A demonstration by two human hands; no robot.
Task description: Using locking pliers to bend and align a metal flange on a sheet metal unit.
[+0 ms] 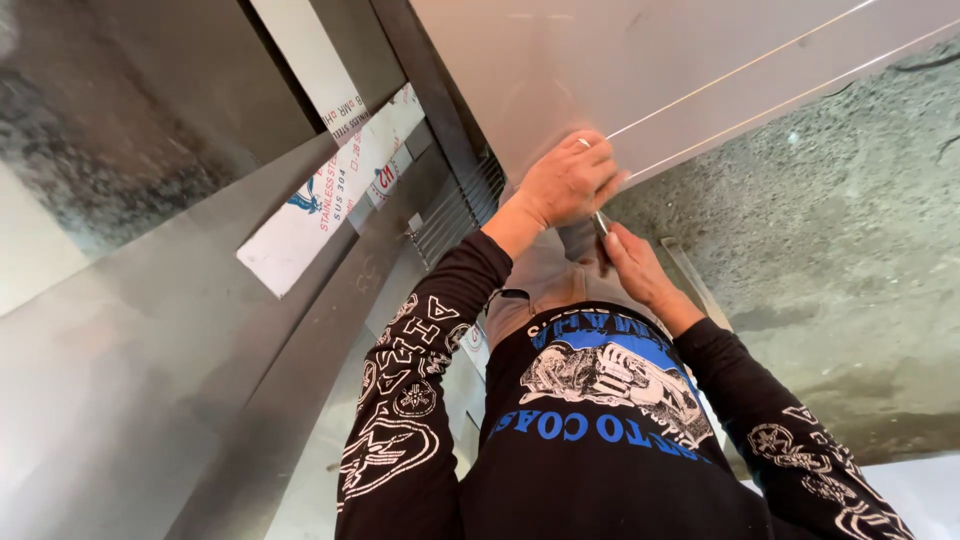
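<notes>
My left hand (568, 182), a ring on one finger, presses flat on the lower edge of a large stainless steel sheet (650, 60) that carries two thin straight lines. Just below it, my right hand (636, 266) pinches a thin dark tool (600, 226); its tip points up toward the sheet's edge under my left hand. What kind of tool it is I cannot tell. Both arms wear black sleeves with white print.
More steel sheets (130, 330) lean or lie at the left, one with a white protective film strip (330, 190). A ribbed metal grille (455, 212) sits beside my left forearm. Rough concrete floor (850, 250) spreads at the right.
</notes>
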